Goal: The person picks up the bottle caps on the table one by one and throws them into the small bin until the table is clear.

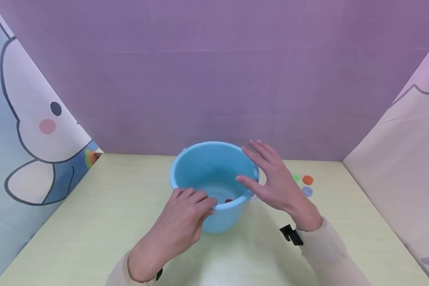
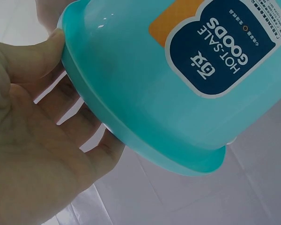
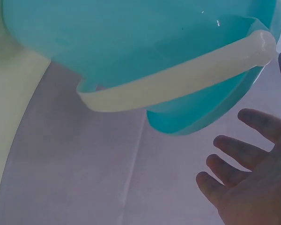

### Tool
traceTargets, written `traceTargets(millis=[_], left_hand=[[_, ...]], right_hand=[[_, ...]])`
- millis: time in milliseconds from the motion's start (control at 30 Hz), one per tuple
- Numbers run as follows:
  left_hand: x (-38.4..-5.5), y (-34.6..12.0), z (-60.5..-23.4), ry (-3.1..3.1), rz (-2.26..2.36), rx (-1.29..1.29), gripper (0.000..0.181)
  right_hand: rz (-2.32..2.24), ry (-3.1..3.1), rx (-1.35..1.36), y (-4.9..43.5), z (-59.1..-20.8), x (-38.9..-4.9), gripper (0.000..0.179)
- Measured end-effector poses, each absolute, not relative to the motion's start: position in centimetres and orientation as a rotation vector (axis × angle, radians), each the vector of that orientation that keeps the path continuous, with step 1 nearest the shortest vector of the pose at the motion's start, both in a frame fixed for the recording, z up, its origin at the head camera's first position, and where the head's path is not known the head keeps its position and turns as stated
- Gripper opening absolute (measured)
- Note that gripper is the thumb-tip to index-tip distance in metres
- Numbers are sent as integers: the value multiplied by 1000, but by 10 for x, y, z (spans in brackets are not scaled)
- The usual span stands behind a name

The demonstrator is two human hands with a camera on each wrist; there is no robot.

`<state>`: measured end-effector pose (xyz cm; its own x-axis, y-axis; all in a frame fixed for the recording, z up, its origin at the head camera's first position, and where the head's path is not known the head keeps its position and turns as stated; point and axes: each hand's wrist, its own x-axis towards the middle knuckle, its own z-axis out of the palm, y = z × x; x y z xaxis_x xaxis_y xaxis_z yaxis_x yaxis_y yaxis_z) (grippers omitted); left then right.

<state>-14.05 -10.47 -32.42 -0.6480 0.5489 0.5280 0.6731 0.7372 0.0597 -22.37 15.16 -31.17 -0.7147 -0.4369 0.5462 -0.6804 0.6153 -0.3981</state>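
Central on a pale table (image 1: 100,222), a light blue bucket (image 1: 212,171). Behind, a purple backdrop (image 1: 214,79); to the left, a printed panel (image 1: 53,135) with a cartoon animal. Right of the bucket, three small discs: a green disc (image 1: 296,178), partly blocked from sight by the right hand (image 1: 277,180), an orange-red disc (image 1: 308,180) and a lavender disc (image 1: 307,191). Down inside the bucket, a small dark red thing (image 1: 228,200), mostly hidden behind the near rim. Grasping that rim, the left hand (image 1: 186,214), fingers curled over the edge. Beside the right rim, the right hand, fingers spread, holding nothing; overlapping the rim from the head, yet clearly apart in the right wrist view. Only from the left wrist: thumb against the outside, plus a label (image 2: 220,47) reading "HOT-SALE GOODS". Clear only from the right wrist: a white handle (image 3: 178,79) along the bucket's side.
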Motion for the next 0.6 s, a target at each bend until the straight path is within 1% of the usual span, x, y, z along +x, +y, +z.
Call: traceTargets(millis=[367, 600], left_hand=[[-141, -104, -324, -2451, -348, -919, 21], [-141, -104, -324, -2450, -356, -921, 20]], right_hand=[[756, -2489, 831, 165, -314, -220, 69], [748, -2517, 790, 178, -314, -218, 74]])
